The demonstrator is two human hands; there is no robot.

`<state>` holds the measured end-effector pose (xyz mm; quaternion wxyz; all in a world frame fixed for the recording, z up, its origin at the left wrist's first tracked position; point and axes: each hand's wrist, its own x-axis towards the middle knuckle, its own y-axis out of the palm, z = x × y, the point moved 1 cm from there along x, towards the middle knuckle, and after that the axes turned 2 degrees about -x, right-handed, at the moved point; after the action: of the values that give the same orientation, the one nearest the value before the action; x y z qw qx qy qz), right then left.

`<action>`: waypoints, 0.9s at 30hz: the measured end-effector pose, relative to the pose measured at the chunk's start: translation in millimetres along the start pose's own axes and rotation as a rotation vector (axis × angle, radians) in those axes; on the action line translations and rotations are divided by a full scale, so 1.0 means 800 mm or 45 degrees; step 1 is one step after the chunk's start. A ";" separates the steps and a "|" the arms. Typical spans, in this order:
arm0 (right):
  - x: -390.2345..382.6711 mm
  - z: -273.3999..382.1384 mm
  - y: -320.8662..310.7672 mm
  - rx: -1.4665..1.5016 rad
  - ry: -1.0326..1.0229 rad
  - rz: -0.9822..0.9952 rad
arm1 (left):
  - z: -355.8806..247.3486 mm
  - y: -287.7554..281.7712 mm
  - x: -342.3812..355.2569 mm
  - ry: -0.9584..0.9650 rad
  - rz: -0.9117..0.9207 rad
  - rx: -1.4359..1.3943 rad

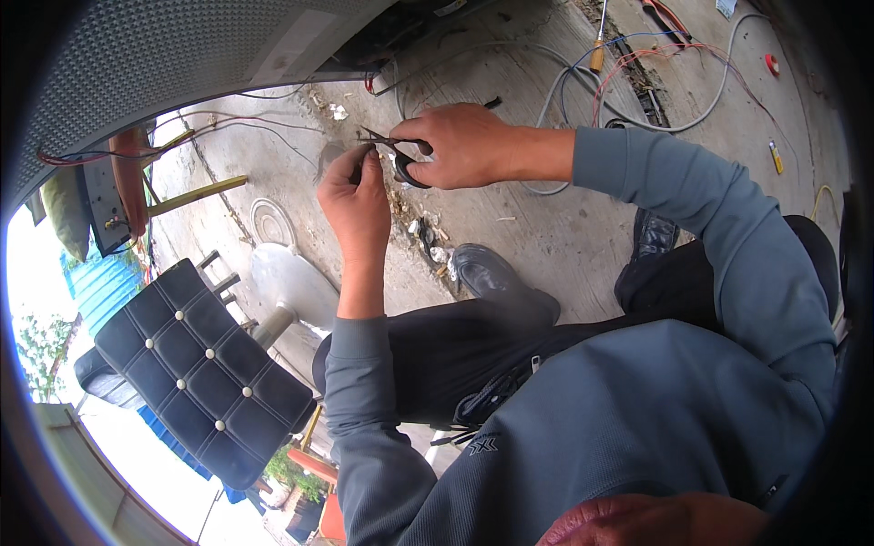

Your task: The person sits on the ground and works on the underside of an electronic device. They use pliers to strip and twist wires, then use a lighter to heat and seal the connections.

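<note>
Above rough concrete floor (564, 232), dark metal scissors (387, 142) with black looped handles are sitting in the right hand (464, 146), its fingers closing round the loops. Left hand (355, 196) is pinching right beside the blades; can't tell on what. Farther out, yellow-handled screwdriver (597, 58) is lying near coiled cable, a dimpled grey panel (191, 68) is curving overhead-left, black tufted seat (205, 373) is showing pale round buttons, sweatshirt (619, 428) is bearing a small pale logo.

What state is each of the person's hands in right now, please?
Left hand: closed in a pinch; whether it holds anything is too small to tell.
Right hand: closed, holding black-handled scissors.
</note>
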<state>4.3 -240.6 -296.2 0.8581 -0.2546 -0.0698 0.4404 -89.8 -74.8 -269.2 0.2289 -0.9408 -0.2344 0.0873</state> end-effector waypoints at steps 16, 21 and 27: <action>0.005 -0.004 -0.002 0.201 -0.129 0.130 | -0.005 -0.002 0.002 -0.076 0.061 -0.029; 0.004 -0.006 -0.004 0.194 -0.174 0.133 | -0.003 -0.005 0.003 -0.123 0.032 -0.006; 0.002 -0.006 -0.001 0.268 -0.177 0.080 | -0.015 -0.003 -0.001 -0.162 -0.059 -0.045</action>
<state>7.7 -241.4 -299.8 0.8589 -0.1341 -0.0747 0.4885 -88.0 -78.1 -257.4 0.1988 -0.9316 -0.2717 0.1372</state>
